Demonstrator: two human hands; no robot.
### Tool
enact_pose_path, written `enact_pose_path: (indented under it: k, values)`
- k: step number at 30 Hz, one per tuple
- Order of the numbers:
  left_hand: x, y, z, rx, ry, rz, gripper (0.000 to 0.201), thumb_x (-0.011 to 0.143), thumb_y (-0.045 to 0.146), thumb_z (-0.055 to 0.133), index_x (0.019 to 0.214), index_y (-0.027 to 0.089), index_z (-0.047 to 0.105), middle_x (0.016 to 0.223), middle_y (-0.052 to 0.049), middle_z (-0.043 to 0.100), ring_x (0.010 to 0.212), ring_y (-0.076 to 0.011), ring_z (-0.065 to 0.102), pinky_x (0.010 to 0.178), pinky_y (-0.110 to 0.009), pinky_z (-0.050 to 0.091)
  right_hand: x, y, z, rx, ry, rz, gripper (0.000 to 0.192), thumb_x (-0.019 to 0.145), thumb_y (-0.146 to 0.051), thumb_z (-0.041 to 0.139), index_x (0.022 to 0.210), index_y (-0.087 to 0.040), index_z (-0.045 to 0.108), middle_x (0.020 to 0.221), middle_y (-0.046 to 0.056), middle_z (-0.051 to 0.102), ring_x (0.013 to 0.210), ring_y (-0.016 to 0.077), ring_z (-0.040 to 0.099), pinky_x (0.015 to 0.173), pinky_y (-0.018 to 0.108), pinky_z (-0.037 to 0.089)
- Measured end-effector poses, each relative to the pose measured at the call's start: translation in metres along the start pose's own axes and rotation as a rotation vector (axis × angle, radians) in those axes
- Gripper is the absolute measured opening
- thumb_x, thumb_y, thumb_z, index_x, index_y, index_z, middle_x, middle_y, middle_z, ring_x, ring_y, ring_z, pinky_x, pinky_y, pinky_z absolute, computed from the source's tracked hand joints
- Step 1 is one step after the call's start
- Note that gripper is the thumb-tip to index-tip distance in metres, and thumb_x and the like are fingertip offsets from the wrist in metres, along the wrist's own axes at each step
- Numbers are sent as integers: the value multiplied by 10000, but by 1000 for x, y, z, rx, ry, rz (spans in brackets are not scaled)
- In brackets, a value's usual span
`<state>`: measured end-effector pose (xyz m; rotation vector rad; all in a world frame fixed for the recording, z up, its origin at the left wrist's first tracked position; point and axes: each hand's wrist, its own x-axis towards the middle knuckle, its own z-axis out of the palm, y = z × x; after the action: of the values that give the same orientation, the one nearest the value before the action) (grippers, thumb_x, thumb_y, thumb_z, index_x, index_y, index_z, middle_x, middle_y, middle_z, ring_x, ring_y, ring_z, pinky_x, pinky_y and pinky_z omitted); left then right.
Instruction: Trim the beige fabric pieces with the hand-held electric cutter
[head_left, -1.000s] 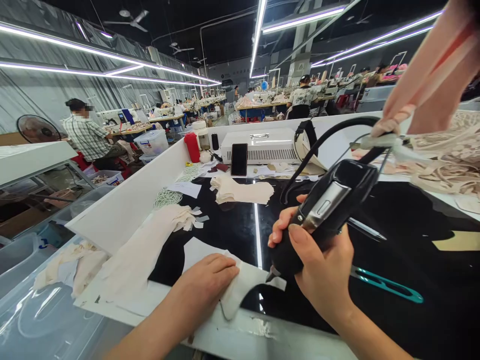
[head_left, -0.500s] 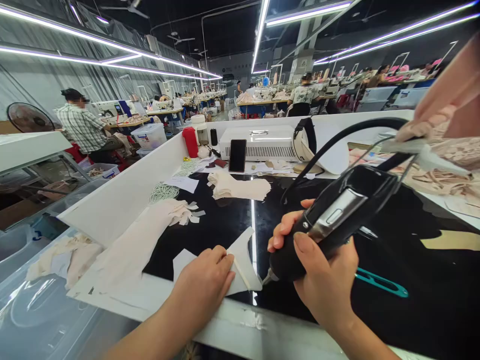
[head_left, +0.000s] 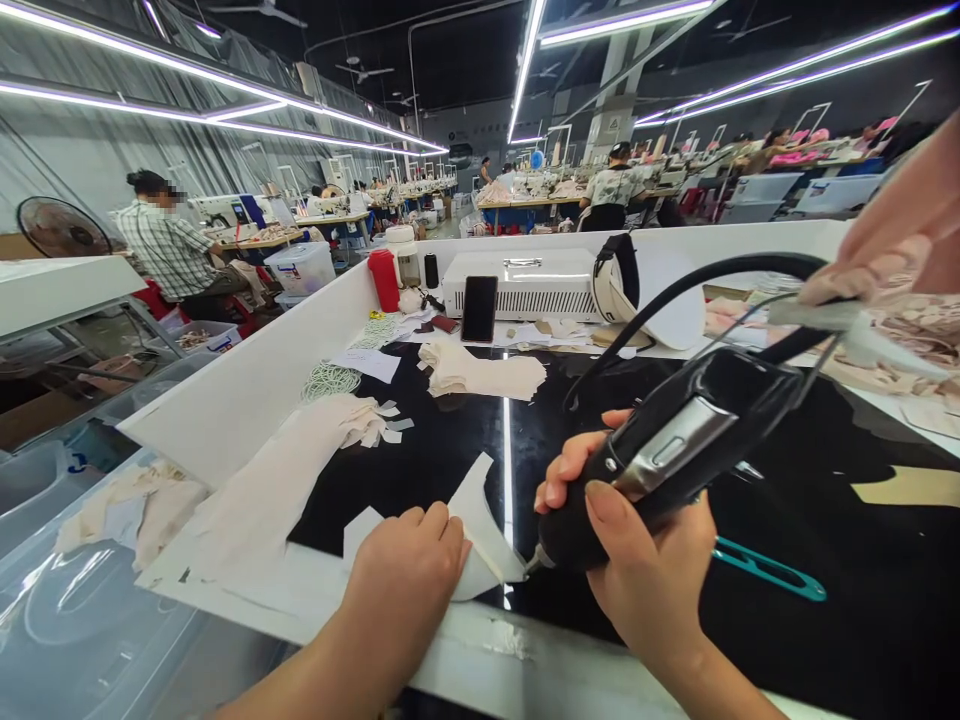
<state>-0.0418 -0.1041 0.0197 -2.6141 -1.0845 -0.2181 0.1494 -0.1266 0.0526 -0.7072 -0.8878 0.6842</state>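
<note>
Pressing flat at lower centre, the left hand [head_left: 405,570] pins a pale fabric piece [head_left: 480,520] to the black table [head_left: 862,620]. The right hand [head_left: 645,570] is clamped around a black corded tool [head_left: 667,450], tip touching the fabric's right edge. Teal snips [head_left: 769,572] lie just right.

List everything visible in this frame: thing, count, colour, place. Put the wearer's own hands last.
Fabric piece: one, white, near edge, under the left hand.
Handheld tool: one, black with silver panel, corded, tip at the fabric piece.
Snips: one, teal, right of the tool.
Fabric stacks: several, cream, mid-table and along the left wall.
Phone: one, black, leaning on the white machine.
Red bottle: one, far left corner.
Table: one, glossy black, white walls.
Other workers: several, at distant tables.
Left hand: pressing the fabric piece.
Right hand: gripping the tool.
</note>
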Motion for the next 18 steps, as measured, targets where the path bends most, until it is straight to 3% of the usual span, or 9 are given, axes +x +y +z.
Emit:
enact_pose_path:
  k: [3, 5, 9, 18]
  values:
    - [0, 5, -2, -23, 122, 115, 255, 1030, 62, 516, 827, 181, 613, 783, -43, 617, 679, -227, 606, 569, -342, 494, 0, -1, 1, 3, 7, 8, 302, 877, -293, 841, 1050, -272, 594, 824, -31, 688, 603, 143, 659, 550, 288, 591]
    - [2, 10, -3, -165, 186, 263, 261, 1039, 27, 463, 892, 160, 633, 837, -53, 641, 739, -217, 625, 650, -336, 549, 0, -1, 1, 12, 14, 7, 291, 871, -281, 844, 1023, -270, 595, 821, -36, 691, 598, 137, 659, 553, 283, 597]
    - [6, 17, 2, -406, 223, 478, 263, 1097, 44, 423, 1020, 123, 662, 914, -58, 681, 866, -191, 675, 808, -299, 590, 0, -2, 2, 16, 14, 1, 277, 869, -259, 841, 1001, -270, 598, 819, -38, 696, 599, 137, 663, 547, 276, 594]
    - [10, 6, 14, -547, 185, 447, 243, 1093, 46, 446, 1245, 102, 628, 1086, -98, 742, 1028, -213, 716, 952, -328, 619, 0, -2, 2, 6, -3, -1, 299, 885, -285, 835, 1067, -277, 598, 823, -32, 685, 607, 146, 658, 553, 297, 594]
